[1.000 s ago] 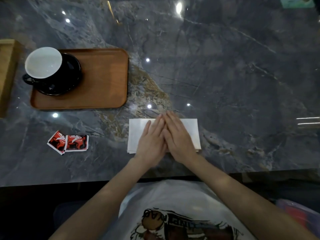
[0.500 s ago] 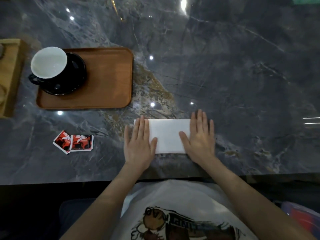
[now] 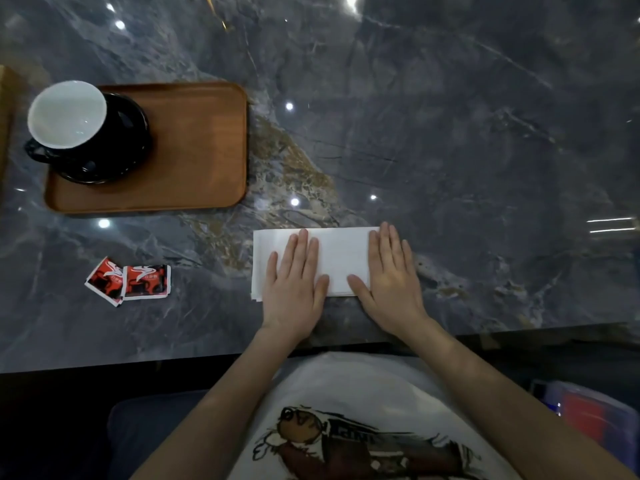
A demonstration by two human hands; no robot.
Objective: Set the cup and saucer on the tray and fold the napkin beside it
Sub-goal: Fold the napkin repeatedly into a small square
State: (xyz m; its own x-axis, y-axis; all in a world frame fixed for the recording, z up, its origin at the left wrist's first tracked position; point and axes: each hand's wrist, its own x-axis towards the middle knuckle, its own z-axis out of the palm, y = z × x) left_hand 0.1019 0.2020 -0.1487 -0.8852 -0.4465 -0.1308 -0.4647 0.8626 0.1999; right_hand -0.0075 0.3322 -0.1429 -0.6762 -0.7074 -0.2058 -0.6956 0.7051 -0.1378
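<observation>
We find the napkin (image 3: 341, 261) lying as a white, folded rectangle on the dark marble table (image 3: 485, 168), near its front edge and a little to the right of and below the tray (image 3: 201, 143), apart from it rather than touching. A second ago both palms sat together at the middle of the paper; half a second ago they had parted toward its two ends, and now our left hand (image 3: 294, 289) has come a little way back in, so the napkin's left end shows bare beside it, while our right hand (image 3: 393, 282) covers the right end. Both hands are flat, fingers spread, pressing down and gripping nothing. We read that outward sweep as smoothing the crease — the fold looks set, with a few layered edges showing at the lower left corner. The cup (image 3: 67, 114), white inside and dark outside, stands upright on its black saucer (image 3: 128, 147) at the left part of the wooden tray, so that half of the task looks done. What seems left, in our judgement, is either another fold or simply moving the napkin closer beside the tray — the paper is thin and would slide easily on this glossy stone. Two red sachets (image 3: 130, 282) lie to the left of the napkin, well clear of our hands, and the wooden edge (image 3: 5, 133) at far left is untouched.
</observation>
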